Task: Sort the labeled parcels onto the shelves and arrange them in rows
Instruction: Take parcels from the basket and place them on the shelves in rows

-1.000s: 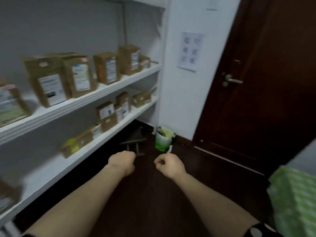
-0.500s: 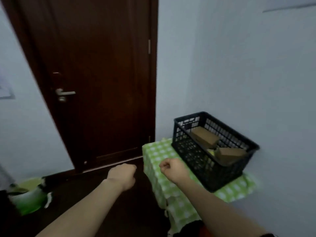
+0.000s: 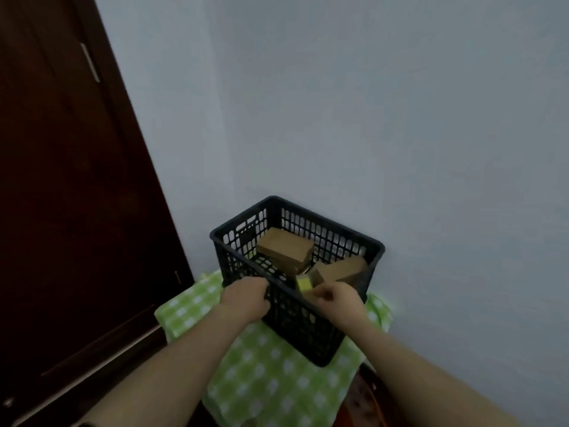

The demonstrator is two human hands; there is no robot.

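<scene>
1. Brown parcels [image 3: 284, 249] lie in the black crate [image 3: 308, 328] on the green-checked worktop [image 3: 261, 380].
2. Left hand [image 3: 246, 298] grips the crate's near rim.
3. Right hand [image 3: 337, 300] curls beside the yellow-marked parcel [image 3: 304, 283]; I cannot tell whether it holds it.

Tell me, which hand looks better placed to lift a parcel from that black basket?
Probably the right. The right hand hovers at the rim of the basket beside the yellow-marked parcel; the left hand grips the rim, seemingly steadying it.
</scene>
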